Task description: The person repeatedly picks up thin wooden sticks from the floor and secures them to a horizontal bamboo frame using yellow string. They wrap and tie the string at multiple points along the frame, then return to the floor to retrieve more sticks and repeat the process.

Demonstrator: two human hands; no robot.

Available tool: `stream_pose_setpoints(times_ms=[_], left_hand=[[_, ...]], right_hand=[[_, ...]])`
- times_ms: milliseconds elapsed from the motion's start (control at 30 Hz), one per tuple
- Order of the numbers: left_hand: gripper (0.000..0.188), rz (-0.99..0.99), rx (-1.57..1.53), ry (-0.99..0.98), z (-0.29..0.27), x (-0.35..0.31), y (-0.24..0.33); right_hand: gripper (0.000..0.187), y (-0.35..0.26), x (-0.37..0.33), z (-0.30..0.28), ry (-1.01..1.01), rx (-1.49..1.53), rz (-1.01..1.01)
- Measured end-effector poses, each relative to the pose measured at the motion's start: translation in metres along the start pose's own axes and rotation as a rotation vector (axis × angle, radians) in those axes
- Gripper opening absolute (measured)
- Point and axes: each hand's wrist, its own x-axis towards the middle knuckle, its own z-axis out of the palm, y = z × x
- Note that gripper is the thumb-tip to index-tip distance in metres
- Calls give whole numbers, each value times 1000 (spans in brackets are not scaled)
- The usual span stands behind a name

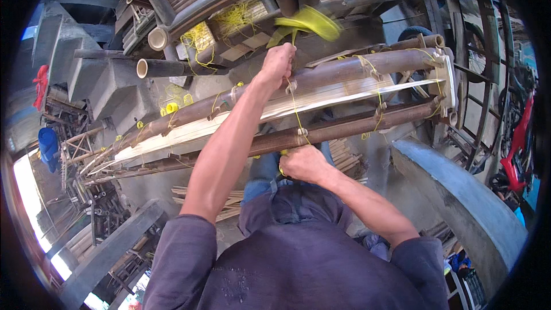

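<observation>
Two bamboo poles (338,129) over grey floor (377,166)

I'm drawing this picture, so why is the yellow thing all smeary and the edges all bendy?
In the head view, the yellow bundle above the left hand is smeared, probably by quick movement, while the right hand looks clearer; in that head view, the fisheye lens likely bends straight edges and leaves black corners, and a bright patch at far left is washed out.

A blurred yellow bundle (319,24) shows beyond the cord-tied bamboo frame (338,130).
</observation>
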Motion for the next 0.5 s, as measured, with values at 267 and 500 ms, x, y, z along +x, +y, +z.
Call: stream_pose_setpoints(times_ms=[267,500], left_hand=[[43,388,1271,78,-120,-3,50],[22,631,1053,87,-181,-162,7]], right_hand=[[29,-82,3,-33,126,186,253],[24,-127,75,54,170,858,729]])
